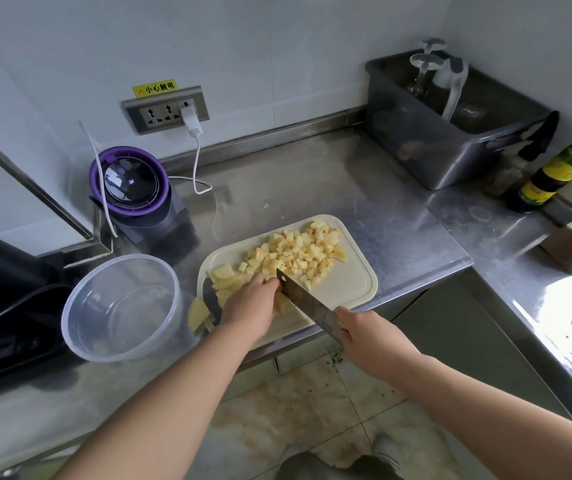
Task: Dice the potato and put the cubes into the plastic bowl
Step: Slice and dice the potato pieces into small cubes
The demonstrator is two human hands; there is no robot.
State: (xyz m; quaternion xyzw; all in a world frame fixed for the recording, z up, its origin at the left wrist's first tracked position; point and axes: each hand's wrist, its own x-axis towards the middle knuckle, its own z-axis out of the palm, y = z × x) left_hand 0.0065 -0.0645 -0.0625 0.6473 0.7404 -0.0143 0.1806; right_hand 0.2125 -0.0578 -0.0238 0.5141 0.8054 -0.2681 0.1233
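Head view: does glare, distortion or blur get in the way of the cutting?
Head view: the wide lens bows the counter edges and the wall lines. Head view: strong glare sits on the steel at the far right, off the work. Head view: the cutting board, potato cubes and knife are evenly lit and sharp.

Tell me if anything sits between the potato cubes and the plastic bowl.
Yes: uncut potato slices at the cutting board's left end and the left hand holding them lie between the cubes and the plastic bowl.
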